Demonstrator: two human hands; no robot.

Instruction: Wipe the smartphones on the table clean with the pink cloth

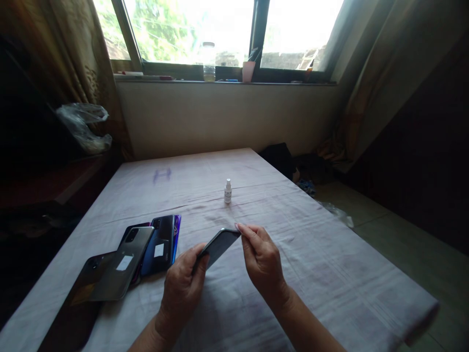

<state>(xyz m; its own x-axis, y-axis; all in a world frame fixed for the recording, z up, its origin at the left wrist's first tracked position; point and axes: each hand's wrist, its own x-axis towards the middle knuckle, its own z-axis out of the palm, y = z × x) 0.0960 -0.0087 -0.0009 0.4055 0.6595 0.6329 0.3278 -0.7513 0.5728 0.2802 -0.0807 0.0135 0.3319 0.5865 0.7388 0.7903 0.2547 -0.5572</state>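
Observation:
A dark smartphone (222, 247) is tilted above the table, its near edge gripped by my left hand (185, 279) with the thumb on its face. My right hand (262, 256) is closed in a pinch at the phone's far right corner. What lies between those fingertips, if anything, is too small to make out. Beyond the phone a small white bottle (227, 192) with a cap stands upright. Left of my hands lie several other phones, partly overlapping: a blue one (157, 264) and a grey one (113, 281), each with a white label, and a large dark one (73, 313).
A pale cloth (330, 293) covers the table (205, 166). On the window sill stand a clear jar (208, 61) and a pink cup (248, 72). A plastic bag (86, 127) hangs at the left by a curtain (73, 58). Dark items (278, 159) lie past the table's right edge.

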